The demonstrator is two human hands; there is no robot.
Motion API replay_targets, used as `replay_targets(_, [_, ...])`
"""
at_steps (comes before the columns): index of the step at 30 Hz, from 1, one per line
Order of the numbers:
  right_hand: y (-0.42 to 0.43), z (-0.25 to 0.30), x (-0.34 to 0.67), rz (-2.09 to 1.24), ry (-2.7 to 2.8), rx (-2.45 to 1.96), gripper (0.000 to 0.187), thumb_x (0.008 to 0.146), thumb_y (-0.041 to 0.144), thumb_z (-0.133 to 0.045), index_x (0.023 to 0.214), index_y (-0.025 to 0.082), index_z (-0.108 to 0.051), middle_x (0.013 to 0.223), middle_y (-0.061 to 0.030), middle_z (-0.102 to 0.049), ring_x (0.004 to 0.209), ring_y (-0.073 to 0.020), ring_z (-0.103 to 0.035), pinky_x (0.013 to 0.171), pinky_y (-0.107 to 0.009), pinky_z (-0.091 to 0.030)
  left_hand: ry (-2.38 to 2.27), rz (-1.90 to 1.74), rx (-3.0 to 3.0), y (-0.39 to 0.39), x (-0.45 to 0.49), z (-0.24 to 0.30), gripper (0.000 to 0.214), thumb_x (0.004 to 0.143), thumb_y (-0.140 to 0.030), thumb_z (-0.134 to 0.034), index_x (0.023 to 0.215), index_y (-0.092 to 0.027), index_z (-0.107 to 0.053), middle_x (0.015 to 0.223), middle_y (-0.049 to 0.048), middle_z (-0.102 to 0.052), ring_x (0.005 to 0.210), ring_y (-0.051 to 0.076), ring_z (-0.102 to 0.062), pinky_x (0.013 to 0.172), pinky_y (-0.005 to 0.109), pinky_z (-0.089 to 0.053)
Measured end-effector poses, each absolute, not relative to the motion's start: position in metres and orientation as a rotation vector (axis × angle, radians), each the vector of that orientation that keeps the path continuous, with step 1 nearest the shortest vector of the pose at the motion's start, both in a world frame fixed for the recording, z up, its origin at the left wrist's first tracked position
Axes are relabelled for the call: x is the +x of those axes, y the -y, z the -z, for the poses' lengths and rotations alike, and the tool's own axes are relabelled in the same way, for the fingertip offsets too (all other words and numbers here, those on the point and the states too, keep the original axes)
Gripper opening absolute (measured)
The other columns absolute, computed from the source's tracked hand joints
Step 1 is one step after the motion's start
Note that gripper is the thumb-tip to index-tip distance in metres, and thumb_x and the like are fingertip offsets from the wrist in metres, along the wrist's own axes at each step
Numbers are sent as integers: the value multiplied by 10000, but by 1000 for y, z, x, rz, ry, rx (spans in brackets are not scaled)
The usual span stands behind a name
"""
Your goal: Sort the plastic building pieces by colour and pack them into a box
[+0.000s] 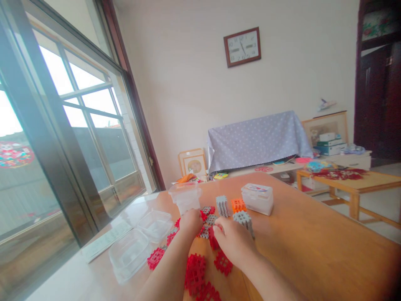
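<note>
My left hand [190, 221] and my right hand [233, 242] meet over a cluster of flat red and grey interlocking plastic pieces [208, 220] on the wooden table [313, 246]. Both hands have fingers curled onto the pieces, each gripping a part of the cluster. More loose red pieces [196, 271] lie between my forearms. Just beyond the hands stand a grey assembled cube [222, 205], an orange cube [238, 205] and another grey cube [243, 219] by my right hand.
A lidded clear box [257, 198] sits behind the cubes and an open clear box [186, 197] to the left. Two empty clear containers [140, 242] and a paper sheet [106, 241] lie at left by the window. A covered cabinet and a low table stand behind.
</note>
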State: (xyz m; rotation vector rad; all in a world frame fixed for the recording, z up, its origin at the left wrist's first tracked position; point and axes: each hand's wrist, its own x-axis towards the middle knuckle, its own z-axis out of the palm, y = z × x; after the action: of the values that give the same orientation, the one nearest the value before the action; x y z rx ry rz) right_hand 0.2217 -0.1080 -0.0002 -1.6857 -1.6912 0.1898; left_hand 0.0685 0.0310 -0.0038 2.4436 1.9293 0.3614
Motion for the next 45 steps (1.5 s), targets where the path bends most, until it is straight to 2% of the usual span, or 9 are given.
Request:
replay_targets(8, [110,-3,222,-198,1681,-1650,240,971,349,-457,911,260,-672,796,-13,-727,774,-176,-652,598,-273,-236,-2027,-327,2428,-47,71,27,204,795,-238,-556,875,-188,-737,1063,173,-715,1063,320,-630,865,394,-478])
replay_targets(15, [108,-3,223,-215,1681,-1667,256,971,348,-449,955,255,-687,808,-27,-730,791,-181,-655,604,-276,-245,-1982,-347,2500,-37,51,26,178,816,-225,-532,795,-206,-708,1035,131,-703,1028,290,-624,825,348,-460])
replay_targets(22, [110,-5,224,-257,1689,-1650,246,962,347,-464,958,249,-690,802,-26,-722,796,-180,-653,610,-268,-270,-1914,-438,2454,-20,19,11,117,764,-218,-542,679,-191,-617,724,64,-650,716,208,-601,652,292,-388])
replay_targets(26, [110,-5,224,-300,1683,-1633,248,950,346,-475,931,236,-697,778,-26,-715,777,-178,-648,626,-259,-307,-1747,-716,2115,-5,14,-5,176,760,-285,-548,609,-195,-532,559,4,-536,586,161,-525,567,268,-336])
replay_targets(30, [105,0,223,-375,1630,-1534,272,934,321,-473,1035,228,-707,852,-39,-727,827,-184,-659,711,-258,-403,-1265,-934,1578,15,21,-12,179,757,-360,-568,703,-190,-552,616,-6,-583,583,144,-566,553,244,-368])
replay_targets(36, [93,12,223,-380,1563,-1450,420,876,242,-490,1262,183,-644,1100,-82,-702,999,-198,-643,881,-287,-457,-964,-954,1262,26,39,2,223,746,-390,-620,758,-170,-587,680,19,-639,572,123,-577,555,236,-382])
replay_targets(38, [91,17,224,-404,1574,-1431,442,875,230,-475,1287,181,-629,1081,-78,-703,968,-191,-649,863,-287,-469,-930,-937,1208,25,43,8,223,752,-384,-637,756,-170,-574,657,9,-626,550,115,-569,538,232,-360])
replay_targets(45, [79,32,228,-483,1596,-1374,375,858,202,-494,1194,189,-662,913,-40,-719,807,-167,-669,756,-273,-496,-841,-957,1131,22,47,18,299,756,-410,-716,802,-167,-547,646,-22,-588,529,85,-538,523,214,-313])
